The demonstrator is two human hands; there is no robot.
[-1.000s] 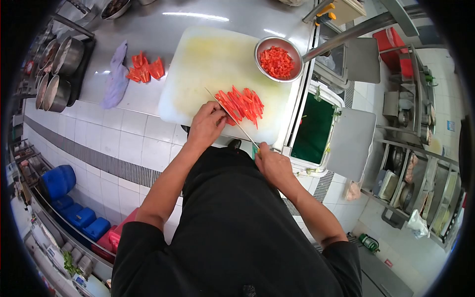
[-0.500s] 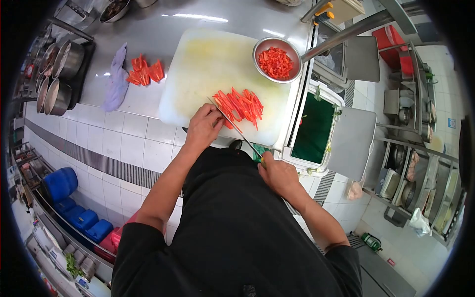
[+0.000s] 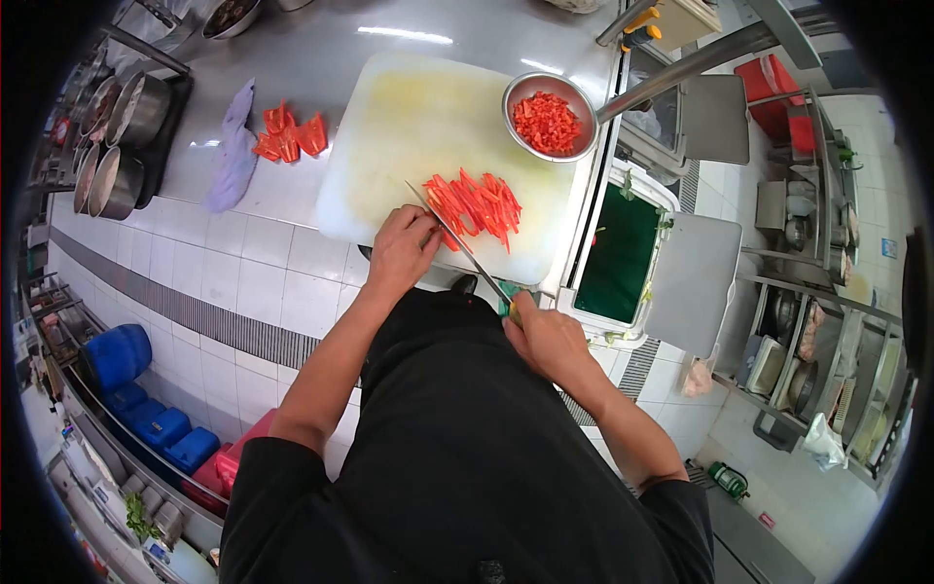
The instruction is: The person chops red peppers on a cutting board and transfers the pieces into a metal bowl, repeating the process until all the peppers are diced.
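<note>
My right hand (image 3: pixel 548 337) is wrapped round the handle of a long knife (image 3: pixel 465 251), whose blade slants up and left across the near edge of the white cutting board (image 3: pixel 389 127). Beside the blade, my left hand (image 3: pixel 404 247) has its fingers curled down on the board, against something at the left end of the red pepper strips; what is under the fingertips is hidden. The red pepper strips (image 3: pixel 479 206) lie in a loose pile right of the blade. A metal bowl (image 3: pixel 507 109) of diced red pepper (image 3: pixel 548 124) stands at the board's back right corner.
Larger red pepper pieces (image 3: pixel 290 136) and a purple cloth (image 3: pixel 232 161) lie left of the board. Metal pots (image 3: pixel 117 183) stand farther left. An open bin with a green inside (image 3: pixel 613 255) is right of the board, under a metal post (image 3: pixel 681 73).
The knife blade has shifted slightly left at its tip, and my right hand has moved a little up and left. My left hand stays nearly in place. The whole view has shifted slightly.
</note>
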